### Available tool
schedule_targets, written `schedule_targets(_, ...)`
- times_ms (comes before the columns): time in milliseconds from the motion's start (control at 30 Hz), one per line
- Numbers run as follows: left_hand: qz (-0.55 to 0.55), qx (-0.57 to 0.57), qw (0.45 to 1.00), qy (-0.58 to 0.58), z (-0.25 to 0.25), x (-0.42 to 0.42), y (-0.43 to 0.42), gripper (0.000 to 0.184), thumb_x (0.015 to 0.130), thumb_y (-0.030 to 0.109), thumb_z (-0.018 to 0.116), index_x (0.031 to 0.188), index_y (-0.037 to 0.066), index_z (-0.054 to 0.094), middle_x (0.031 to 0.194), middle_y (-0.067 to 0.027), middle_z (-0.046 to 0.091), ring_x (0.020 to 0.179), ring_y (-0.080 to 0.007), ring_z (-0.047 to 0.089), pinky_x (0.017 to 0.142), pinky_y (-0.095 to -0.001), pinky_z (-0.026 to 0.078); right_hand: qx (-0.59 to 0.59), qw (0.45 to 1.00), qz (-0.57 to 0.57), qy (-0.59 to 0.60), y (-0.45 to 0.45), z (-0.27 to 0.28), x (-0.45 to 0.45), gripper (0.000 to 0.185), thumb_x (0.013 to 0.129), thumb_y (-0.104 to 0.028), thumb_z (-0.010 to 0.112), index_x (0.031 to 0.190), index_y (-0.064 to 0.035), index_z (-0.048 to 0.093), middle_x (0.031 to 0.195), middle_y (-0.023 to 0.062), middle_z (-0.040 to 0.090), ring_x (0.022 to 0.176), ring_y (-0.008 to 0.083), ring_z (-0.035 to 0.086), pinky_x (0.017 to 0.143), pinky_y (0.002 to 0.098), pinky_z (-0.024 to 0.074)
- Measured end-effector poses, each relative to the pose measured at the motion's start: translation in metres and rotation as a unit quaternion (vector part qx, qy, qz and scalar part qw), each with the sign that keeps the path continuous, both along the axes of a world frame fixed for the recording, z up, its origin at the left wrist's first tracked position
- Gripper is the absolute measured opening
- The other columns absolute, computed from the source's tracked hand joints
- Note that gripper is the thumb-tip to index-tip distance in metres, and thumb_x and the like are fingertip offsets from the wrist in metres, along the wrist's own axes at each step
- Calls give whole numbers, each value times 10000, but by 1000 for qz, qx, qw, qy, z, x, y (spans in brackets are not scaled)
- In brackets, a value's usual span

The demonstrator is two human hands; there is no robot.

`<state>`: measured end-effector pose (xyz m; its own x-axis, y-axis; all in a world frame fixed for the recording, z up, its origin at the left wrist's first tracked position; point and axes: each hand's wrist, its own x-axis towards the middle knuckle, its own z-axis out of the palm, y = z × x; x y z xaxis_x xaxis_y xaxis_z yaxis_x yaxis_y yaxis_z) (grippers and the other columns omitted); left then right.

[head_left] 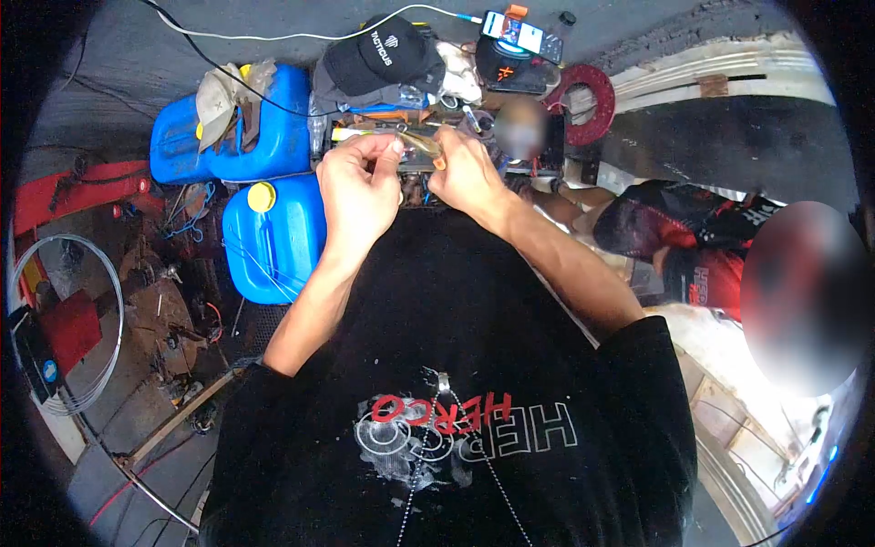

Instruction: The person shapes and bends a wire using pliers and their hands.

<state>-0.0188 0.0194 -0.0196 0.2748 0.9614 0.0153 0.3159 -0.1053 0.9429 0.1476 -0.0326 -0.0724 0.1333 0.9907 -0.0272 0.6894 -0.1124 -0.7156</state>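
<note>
Above the cluttered bench, my left hand (358, 182) is closed, thumb and fingertips pinched together on something small and pale that I cannot make out. Close by on its right, my right hand (467, 175) wraps round what looks like a pair of pliers (421, 142), brassy in colour with a bit of orange at the grip. The jaws point left toward the pinched fingertips of my left hand. Whether they touch the small piece is too small to tell.
Blue jerrycans (273, 232) stand at the left. A black cap (383, 53), a phone (521, 36) with a white cable and a dark red ring (588, 102) lie behind the hands. Another person (693, 242) sits at the right. Coiled wire (117, 319) hangs far left.
</note>
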Motion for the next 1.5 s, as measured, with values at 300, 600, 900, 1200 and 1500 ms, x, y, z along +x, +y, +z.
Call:
schedule_targets(300,-24,34,998,-45,8,-7,8,91,904,30,742,964,-38,754,842,-36,671,745,-62,577,656,-216,457,76,987,77,118,11,10,7,407,695,47,542,1101,22,526,997,271,605,965,487,611,805,508,492)
schedule_targets(600,68,29,985,-155,-4,-26,11,162,916,13,736,1075,-20,740,835,4,651,711,-50,517,620,-216,421,-109,913,35,392,-13,-34,16,331,776,96,485,1078,-32,534,890,52,541,784,175,593,701,336,502)
schedule_targets(900,255,-129,838,-465,-6,-48,27,216,969,40,662,1179,-6,677,985,-58,686,788,-115,608,668,-238,494,-64,929,303,205,-3,-32,-66,164,923,-114,728,1040,-24,659,813,3,624,629,76,560,562,240,476)
schedule_targets(1200,438,-184,735,-483,-61,-134,4,234,961,132,688,1184,71,653,952,-20,669,808,-130,635,688,-285,542,-194,866,254,383,-20,-55,-114,126,922,-106,748,948,-26,654,819,-10,650,724,72,594,643,242,499)
schedule_targets(1500,417,-146,822,-358,-88,-236,-30,211,1023,300,626,1027,95,676,926,-26,685,784,-134,653,656,-278,512,-281,820,264,424,-18,-81,-150,115,937,-73,719,950,-18,618,859,15,647,790,86,628,707,268,523)
